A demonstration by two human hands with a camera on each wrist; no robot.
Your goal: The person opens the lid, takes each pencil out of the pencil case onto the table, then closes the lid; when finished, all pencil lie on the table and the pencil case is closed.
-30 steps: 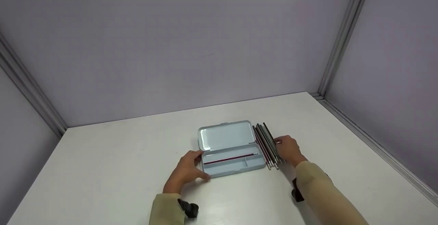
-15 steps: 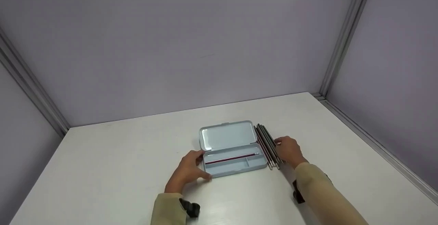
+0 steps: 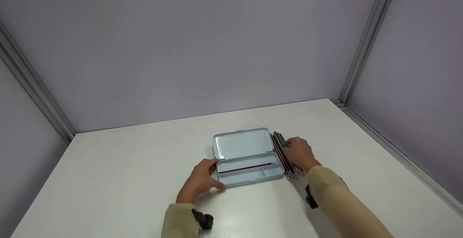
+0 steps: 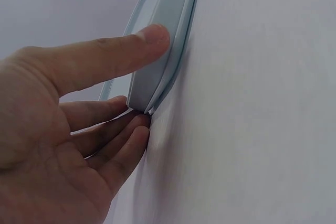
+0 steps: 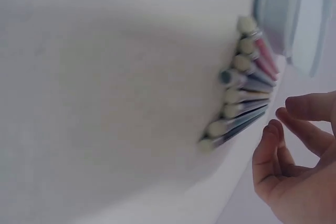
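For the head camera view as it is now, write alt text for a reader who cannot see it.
A person's left hand holds the left end of an open pale blue metal pencil case with one red pencil inside, on a white table. Their right hand rests over a row of loose pencils beside the case.

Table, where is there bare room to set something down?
The table is bare left of the left hand, behind the pencil case toward the wall, and right of the right hand. Crowded: between the hands, where the pencils lie against the case.
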